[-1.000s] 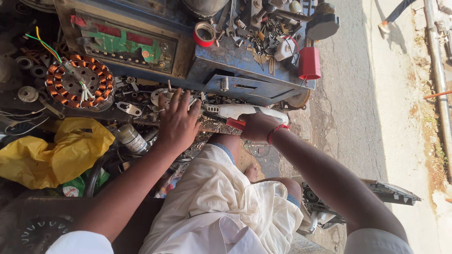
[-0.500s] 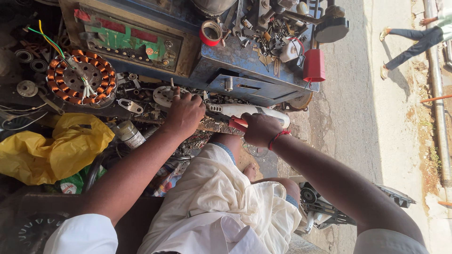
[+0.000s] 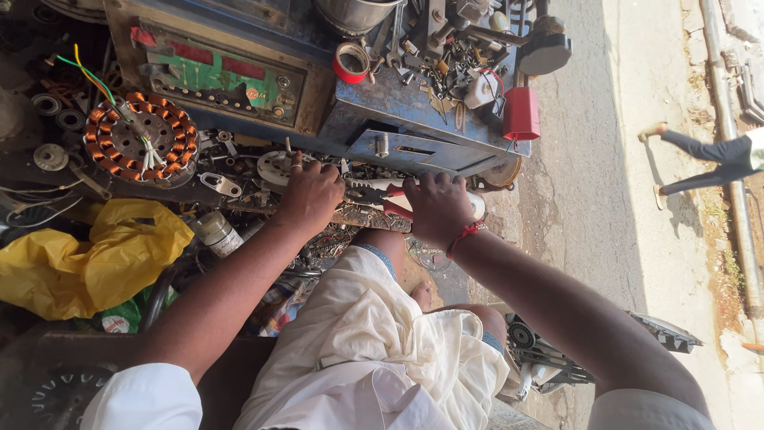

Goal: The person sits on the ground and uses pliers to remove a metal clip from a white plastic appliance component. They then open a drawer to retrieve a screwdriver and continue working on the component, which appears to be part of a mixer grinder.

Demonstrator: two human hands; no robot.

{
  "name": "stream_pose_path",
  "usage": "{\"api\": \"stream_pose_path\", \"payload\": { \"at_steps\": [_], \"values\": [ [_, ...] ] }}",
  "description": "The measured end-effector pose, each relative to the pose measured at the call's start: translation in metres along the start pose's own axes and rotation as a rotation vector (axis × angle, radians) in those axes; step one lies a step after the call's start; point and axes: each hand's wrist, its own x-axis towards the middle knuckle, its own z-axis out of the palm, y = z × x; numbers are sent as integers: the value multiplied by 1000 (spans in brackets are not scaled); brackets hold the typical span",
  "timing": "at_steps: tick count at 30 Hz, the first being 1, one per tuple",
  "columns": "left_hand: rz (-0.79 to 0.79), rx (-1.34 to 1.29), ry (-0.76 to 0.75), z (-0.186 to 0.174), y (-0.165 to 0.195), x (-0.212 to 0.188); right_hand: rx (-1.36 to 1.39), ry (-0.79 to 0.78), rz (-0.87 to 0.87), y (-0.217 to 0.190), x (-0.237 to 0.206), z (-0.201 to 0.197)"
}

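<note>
While both arms reach out over my lap, with the white cloth (image 3: 374, 350) bunched across my knees closest to the camera, I read this as a gripping step at the cluttered bench. My right hand (image 3: 436, 209), a red thread at its wrist, is curled shut over the red-handled pliers (image 3: 380, 194); the handles vanish under my palm and the dark jaws stick out toward my left hand. I cannot tell what the jaws bite on, since the metal scraps there are too tangled. My left hand (image 3: 312, 195) lies knuckles up just beside the plier tip, fingers bent down onto small parts next to a pale round metal piece (image 3: 274, 167). Whether it pinches something or only presses on it is hidden under the fingers.

Left of that hand lie a small cylindrical can (image 3: 216, 232) and a crumpled yellow bag (image 3: 87, 255). Farther up sits a copper-wound stator (image 3: 135, 139) with coloured wires rising from it. Beyond the hands stands a blue metal box (image 3: 398, 107) with a green panel, its top littered with bolts, a roll of red tape (image 3: 351, 62) and a red cylinder (image 3: 521, 113). Farthest off, a passer-by (image 3: 708, 151) crosses the pavement.

My judgement: the next move calls for the left hand to steady the part while the pliers squeeze or twist, with care that the tip does not slip toward the fingers (image 3: 306, 169).
</note>
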Motion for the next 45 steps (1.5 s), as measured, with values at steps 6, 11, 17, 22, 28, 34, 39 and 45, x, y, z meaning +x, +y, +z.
{"api": "stream_pose_path", "payload": {
  "at_steps": [6, 11, 17, 22, 28, 34, 39, 45],
  "values": [
    [-13, -51, 26, 0, 1, -1, -55, 188, -27, -2, -10, 12],
    [-19, -44, 25, 0, 1, -1, -39, 107, 45, -9, -18, 17],
    [-31, -65, 20, 4, 6, -1, 15, -10, 116, -15, -25, 36],
    [-42, -60, -6, -2, 9, 0, 273, -53, 244, 2, -43, 41],
    [19, -101, 129, -5, 14, -1, 653, -265, 560, 19, -99, 79],
    [41, -101, 244, 4, 28, -1, 1465, -102, 729, 20, -161, 163],
    [19, -108, 295, 13, 42, 3, 1770, -135, 1026, 6, -188, 200],
    [43, -80, 297, 21, 50, 6, 1975, 0, 1074, -5, -199, 222]
  ]
}}
